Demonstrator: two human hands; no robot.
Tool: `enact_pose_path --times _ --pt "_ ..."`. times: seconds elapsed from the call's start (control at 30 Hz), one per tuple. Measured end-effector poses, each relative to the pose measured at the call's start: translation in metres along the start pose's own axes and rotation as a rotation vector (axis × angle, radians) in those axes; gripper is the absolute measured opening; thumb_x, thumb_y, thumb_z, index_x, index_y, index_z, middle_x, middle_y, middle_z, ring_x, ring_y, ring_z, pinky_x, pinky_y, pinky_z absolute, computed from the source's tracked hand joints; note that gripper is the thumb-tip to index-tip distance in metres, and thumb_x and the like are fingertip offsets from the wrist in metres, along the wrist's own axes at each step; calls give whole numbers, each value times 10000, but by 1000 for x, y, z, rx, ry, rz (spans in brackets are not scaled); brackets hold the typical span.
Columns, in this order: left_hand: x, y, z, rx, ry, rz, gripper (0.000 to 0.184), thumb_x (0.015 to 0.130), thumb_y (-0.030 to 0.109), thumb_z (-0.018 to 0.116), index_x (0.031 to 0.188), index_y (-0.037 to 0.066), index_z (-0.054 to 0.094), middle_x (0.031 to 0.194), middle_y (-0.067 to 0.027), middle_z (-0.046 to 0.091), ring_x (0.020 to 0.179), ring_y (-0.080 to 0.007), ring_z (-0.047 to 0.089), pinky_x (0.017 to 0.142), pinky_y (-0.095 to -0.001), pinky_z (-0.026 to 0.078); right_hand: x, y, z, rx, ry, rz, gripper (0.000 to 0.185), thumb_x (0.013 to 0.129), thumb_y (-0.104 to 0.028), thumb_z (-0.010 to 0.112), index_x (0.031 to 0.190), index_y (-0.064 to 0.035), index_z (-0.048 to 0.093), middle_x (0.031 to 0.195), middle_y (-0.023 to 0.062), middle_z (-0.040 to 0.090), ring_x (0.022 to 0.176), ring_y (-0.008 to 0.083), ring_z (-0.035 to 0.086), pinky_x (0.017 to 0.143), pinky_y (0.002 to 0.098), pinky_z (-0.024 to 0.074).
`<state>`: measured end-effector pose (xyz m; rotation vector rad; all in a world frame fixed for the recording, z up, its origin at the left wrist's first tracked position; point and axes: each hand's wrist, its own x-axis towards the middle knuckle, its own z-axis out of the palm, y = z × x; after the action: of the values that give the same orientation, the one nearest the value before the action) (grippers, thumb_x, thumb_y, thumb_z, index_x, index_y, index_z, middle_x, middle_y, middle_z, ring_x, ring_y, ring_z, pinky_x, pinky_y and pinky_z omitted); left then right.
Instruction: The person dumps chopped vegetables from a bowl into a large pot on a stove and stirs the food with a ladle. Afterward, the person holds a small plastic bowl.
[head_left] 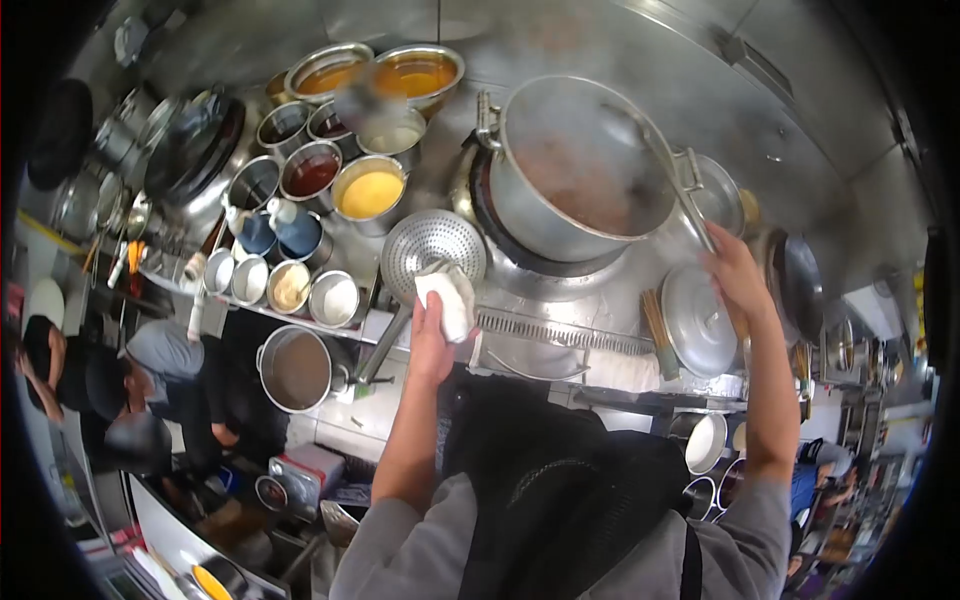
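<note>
My left hand [431, 338] is closed around a folded white cloth [448, 303]. Just beyond the cloth lies a round perforated metal skimmer [425, 248], its handle slanting down to the left. My right hand [737, 272] grips the long metal handle [690, 207] of a utensil that reaches into a large steaming pot [575, 245]. Steam blurs the reddish-brown contents, and the utensil's far end cannot be made out. The pot sits on a round burner [478, 190] in front of me.
Left of the pot stand metal containers of sauce, including a yellow one [370, 193] and a red one [311, 173]. Small seasoning bowls [334, 299] line the front edge. A metal lid [698, 325] leans at the right. Other people [170, 370] are at the left.
</note>
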<state>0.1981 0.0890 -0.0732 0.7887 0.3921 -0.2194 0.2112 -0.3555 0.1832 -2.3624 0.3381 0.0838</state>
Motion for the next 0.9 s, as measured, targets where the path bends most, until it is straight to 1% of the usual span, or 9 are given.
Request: enact_pose_path --times 0.1,0.17,0.23,0.3,0.33,0.43,0.53,0.63,0.9 --pt "8 14 49 -29 -61 25 441 1137 435 500 1473 152 471 1296 -94 681 1098 -274 713 859 -526 643 76 0 22 -124 -61 -74 431 946 -105 633 1349 51 625 631 37 542 465 152 533 408 343 412" --pt "7 23 84 -38 -72 39 472 1138 452 484 1471 118 468 1334 -115 657 1157 -284 694 911 -570 640 120 -13 43 -120 -184 64 261 931 -74 607 1141 76 649 651 89 620 465 191 598 407 369 457" --pt "22 10 103 -18 -66 32 506 1133 465 491 1475 93 463 1348 -121 648 1164 -281 689 894 -556 641 153 -30 78 -364 -225 41 215 921 -52 581 1076 82 649 779 215 728 651 331 747 544 460 578" --pt "30 -1 129 32 -15 18 518 1128 473 504 1474 88 471 1340 -119 653 1159 -274 687 881 -559 637 154 -54 106 -567 -235 -109 235 919 -47 576 1100 83 650 855 267 737 779 394 755 659 489 600" --pt "33 -9 141 35 -65 60 621 1125 464 526 1563 31 447 1379 -128 634 1226 -223 619 1045 -390 507 149 -57 114 -768 -250 -253 256 916 -42 571 1124 85 651 930 320 745 907 457 764 775 519 621" --pt "47 -26 174 174 -129 248 675 1123 437 537 1607 -7 381 1431 -198 597 1266 -273 598 1106 -385 464 112 -65 92 -725 -370 -310 419 923 -68 598 1324 54 613 1089 363 718 1108 488 702 958 528 572" --pt "59 -43 191 372 -31 288 853 1081 437 617 1625 -65 194 1587 -318 325 1439 -378 407 1214 -439 342 79 -59 62 -805 -457 -319 577 938 -87 620 1503 -27 517 1202 352 699 1154 458 694 994 532 554" --pt "62 -48 198 499 5 341 884 1038 350 724 1584 -74 173 1528 -239 407 1391 -287 469 1162 -397 416 47 -54 19 -867 -476 -317 679 949 -94 628 1601 -122 440 1254 321 692 1166 447 684 1008 536 539" --pt "68 -60 202 472 -1 343 895 990 387 772 1491 -111 222 1464 -300 376 1357 -342 450 1166 -426 369 -23 -88 -95 -954 -361 -252 631 876 -70 686 1497 -140 604 1132 230 732 1018 427 709 934 493 556"
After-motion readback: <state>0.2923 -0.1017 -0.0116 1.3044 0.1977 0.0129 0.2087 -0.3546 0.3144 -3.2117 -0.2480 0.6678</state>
